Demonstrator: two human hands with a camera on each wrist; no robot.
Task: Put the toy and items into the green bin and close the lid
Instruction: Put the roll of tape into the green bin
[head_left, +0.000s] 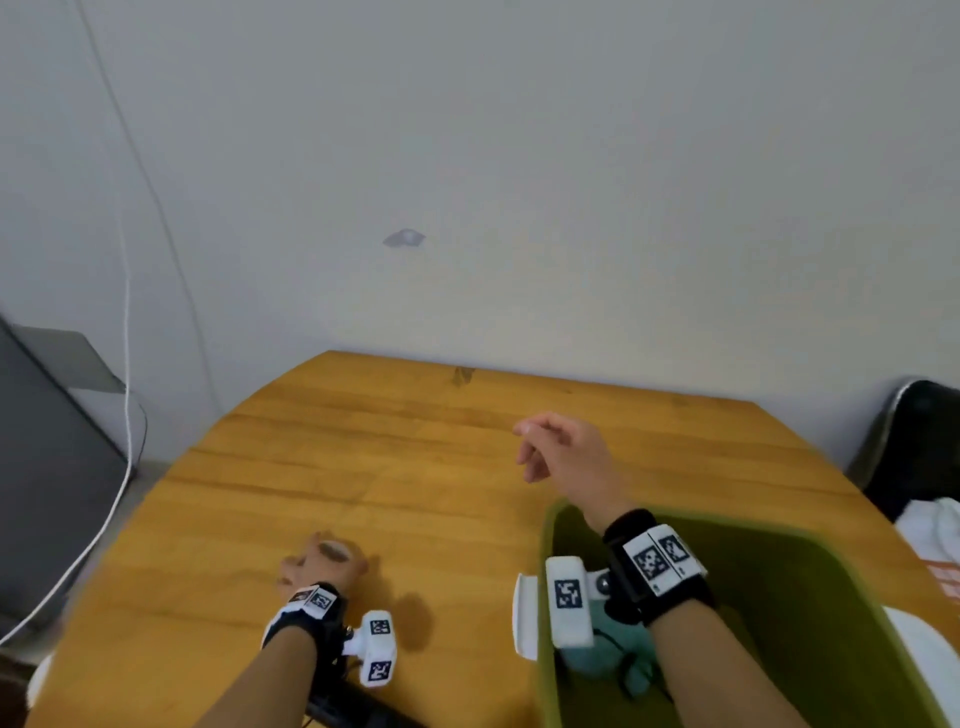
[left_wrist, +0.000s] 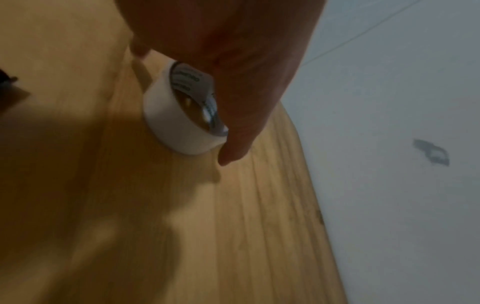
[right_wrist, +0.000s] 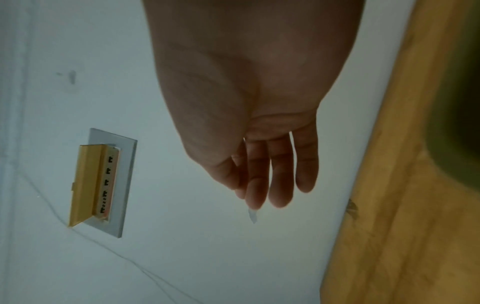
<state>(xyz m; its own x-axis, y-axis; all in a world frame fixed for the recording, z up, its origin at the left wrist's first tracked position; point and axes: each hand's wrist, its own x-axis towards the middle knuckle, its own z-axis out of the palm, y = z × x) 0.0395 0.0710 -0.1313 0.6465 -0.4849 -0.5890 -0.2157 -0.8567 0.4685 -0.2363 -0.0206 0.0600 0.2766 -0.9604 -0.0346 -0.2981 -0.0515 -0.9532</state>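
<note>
Gripping white tape roll (left_wrist: 168, 115) left-handed.

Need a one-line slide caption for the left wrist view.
Left hand grips white tape roll on the wooden table.

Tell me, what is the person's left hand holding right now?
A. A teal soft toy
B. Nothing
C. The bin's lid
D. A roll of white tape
D: the left hand grips a roll of white tape just above the wooden table.
</note>
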